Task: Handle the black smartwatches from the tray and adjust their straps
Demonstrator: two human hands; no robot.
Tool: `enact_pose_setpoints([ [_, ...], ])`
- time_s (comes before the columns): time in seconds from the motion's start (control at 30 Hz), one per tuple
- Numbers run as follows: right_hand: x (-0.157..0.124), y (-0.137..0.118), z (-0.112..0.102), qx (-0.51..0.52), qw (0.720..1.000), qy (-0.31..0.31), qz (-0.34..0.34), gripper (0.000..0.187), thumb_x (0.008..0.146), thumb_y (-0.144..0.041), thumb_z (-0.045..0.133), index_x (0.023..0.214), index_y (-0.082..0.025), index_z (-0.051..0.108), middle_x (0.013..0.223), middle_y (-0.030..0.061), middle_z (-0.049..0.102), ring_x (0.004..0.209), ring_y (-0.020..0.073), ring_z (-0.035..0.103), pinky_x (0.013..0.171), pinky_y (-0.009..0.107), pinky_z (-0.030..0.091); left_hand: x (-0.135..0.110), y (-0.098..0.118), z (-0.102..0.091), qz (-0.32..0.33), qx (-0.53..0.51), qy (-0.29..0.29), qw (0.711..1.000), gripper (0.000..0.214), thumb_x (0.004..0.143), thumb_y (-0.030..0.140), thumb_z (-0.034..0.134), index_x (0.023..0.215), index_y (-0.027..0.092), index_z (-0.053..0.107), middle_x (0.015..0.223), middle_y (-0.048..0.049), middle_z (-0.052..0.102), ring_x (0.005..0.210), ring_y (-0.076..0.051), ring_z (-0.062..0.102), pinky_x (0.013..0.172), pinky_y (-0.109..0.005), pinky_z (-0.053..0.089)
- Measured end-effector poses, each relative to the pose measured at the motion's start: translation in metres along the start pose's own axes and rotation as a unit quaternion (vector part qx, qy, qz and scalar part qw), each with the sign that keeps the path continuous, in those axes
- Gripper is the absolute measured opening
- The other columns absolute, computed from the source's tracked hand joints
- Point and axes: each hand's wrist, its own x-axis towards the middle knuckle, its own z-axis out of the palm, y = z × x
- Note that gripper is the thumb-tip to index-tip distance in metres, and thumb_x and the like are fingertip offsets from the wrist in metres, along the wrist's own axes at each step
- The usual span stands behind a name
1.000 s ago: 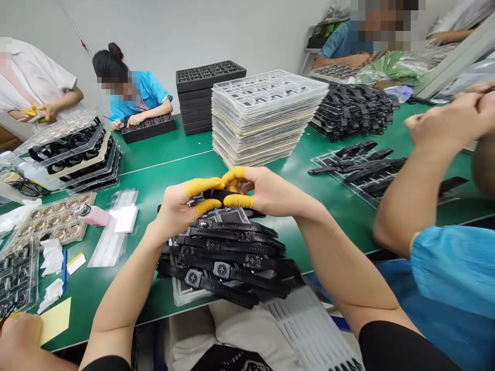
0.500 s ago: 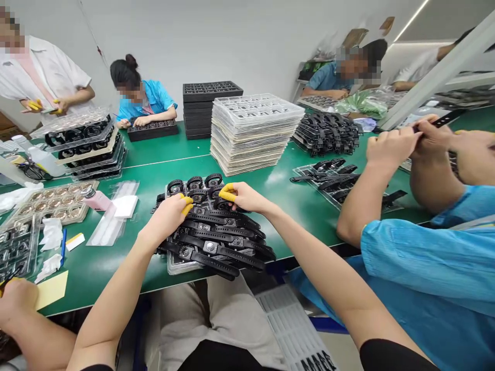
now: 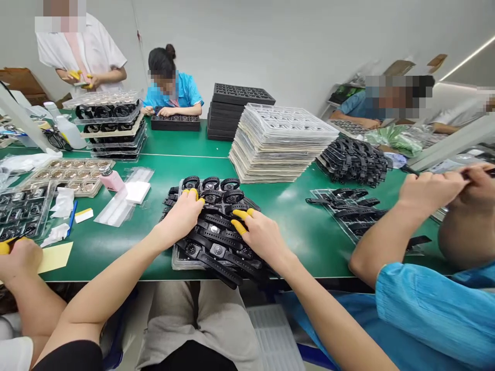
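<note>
Both the left hand [image 3: 181,216] and the right hand [image 3: 260,233] lie flat, fingers spread, on the heap of black watches [image 3: 216,232] at the near table [image 3: 301,232] edge, seemingly sorting; picking one calls for a pinch.

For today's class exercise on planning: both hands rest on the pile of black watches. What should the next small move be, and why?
Probably close the right hand on one strap from the pile of black watches and lift it free. Both hands lie flat on the pile holding nothing, and the left hand already steadies the pile.
</note>
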Motion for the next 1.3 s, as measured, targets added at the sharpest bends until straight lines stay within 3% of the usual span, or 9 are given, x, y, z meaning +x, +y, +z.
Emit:
enact_pose_setpoints([
  [0.2,0.014,0.007,-0.031,0.054,0.992,0.111,-0.029,0.028,0.109,-0.033,0.056,0.110,-0.019,0.080,0.112,0.0149,0.076,0.098,0.0265,0.071,0.072,0.032,0.050,0.004,-0.023,-0.019,-0.029,-0.226,0.108,0.968,0.020,0.102,0.011,0.056,0.107,0.016,0.074,0.104,-0.0114,0.078,0.100,-0.028,0.072,0.097,-0.046,0.056],
  [0.27,0.028,0.008,-0.056,0.115,0.986,0.118,-0.034,0.023,0.107,-0.032,0.058,0.114,-0.018,0.075,0.102,0.0118,0.077,0.088,0.0246,0.070,0.070,0.033,0.050,0.021,-0.037,-0.027,-0.047,-0.402,0.233,0.884,0.015,0.096,0.018,0.071,0.110,0.018,0.076,0.106,-0.0082,0.081,0.098,-0.023,0.074,0.093,-0.037,0.058],
  [0.37,0.052,-0.003,-0.092,0.255,0.964,0.015,-0.078,0.033,0.104,-0.029,0.059,0.136,-0.020,0.064,0.083,0.0008,0.074,0.060,0.0164,0.057,0.061,0.029,0.046,0.057,-0.050,-0.040,-0.083,-0.634,0.373,0.673,0.033,0.082,0.023,0.090,0.111,0.018,0.076,0.102,-0.0066,0.082,0.090,-0.017,0.075,0.072,-0.025,0.054],
  [0.43,0.069,-0.013,-0.109,0.332,0.932,-0.056,-0.132,0.033,0.105,-0.030,0.059,0.137,-0.023,0.065,0.081,-0.0009,0.073,0.058,0.0146,0.054,0.059,0.028,0.045,0.081,-0.049,-0.048,-0.096,-0.729,0.394,0.551,0.030,0.080,0.022,0.093,0.104,0.018,0.077,0.104,-0.0061,0.082,0.092,-0.016,0.076,0.068,-0.022,0.051],
  [0.53,0.093,-0.021,-0.119,0.437,0.874,-0.112,-0.181,0.024,0.106,-0.038,0.062,0.118,-0.023,0.076,0.094,0.0049,0.079,0.066,0.0152,0.061,0.060,0.028,0.048,0.104,-0.038,-0.055,-0.107,-0.798,0.358,0.472,0.017,0.090,0.026,0.089,0.102,0.018,0.079,0.103,-0.0051,0.083,0.093,-0.016,0.079,0.082,-0.026,0.058],
  [0.77,0.134,-0.015,-0.089,0.604,0.781,-0.120,-0.104,0.051,0.099,-0.064,0.073,0.075,-0.019,0.066,0.063,0.0013,0.065,0.056,0.0114,0.050,0.052,0.025,0.038,0.108,-0.022,-0.051,-0.024,-0.824,0.152,0.545,0.046,0.073,0.049,0.103,0.103,0.017,0.089,0.093,-0.0078,0.085,0.075,-0.016,0.076,0.071,-0.027,0.060],
  [0.93,0.139,-0.025,-0.067,0.622,0.781,-0.043,-0.042,0.056,0.092,-0.066,0.079,0.068,-0.021,0.056,0.058,-0.0064,0.042,0.052,0.0078,0.031,0.047,0.025,0.024,0.107,-0.030,-0.051,-0.008,-0.825,0.165,0.541,0.047,0.069,0.053,0.104,0.096,0.018,0.091,0.096,-0.0109,0.086,0.090,-0.022,0.079,0.080,-0.030,0.061],
  [1.13,0.136,-0.027,-0.067,0.593,0.803,0.011,-0.063,0.043,0.097,-0.057,0.073,0.077,-0.019,0.066,0.061,-0.0055,0.045,0.055,0.0093,0.033,0.051,0.027,0.026,0.107,-0.033,-0.053,-0.009,-0.830,0.174,0.530,0.037,0.071,0.044,0.103,0.093,0.017,0.090,0.100,-0.0105,0.085,0.088,-0.020,0.078,0.082,-0.031,0.063],
  [1.3,0.139,-0.026,-0.067,0.617,0.784,0.008,-0.064,0.046,0.096,-0.060,0.073,0.077,-0.019,0.064,0.062,-0.0058,0.043,0.057,0.0097,0.032,0.053,0.028,0.026,0.106,-0.033,-0.058,-0.003,-0.831,0.155,0.534,0.034,0.071,0.040,0.104,0.092,0.018,0.089,0.088,-0.0057,0.083,0.078,-0.017,0.076,0.075,-0.027,0.064],
])
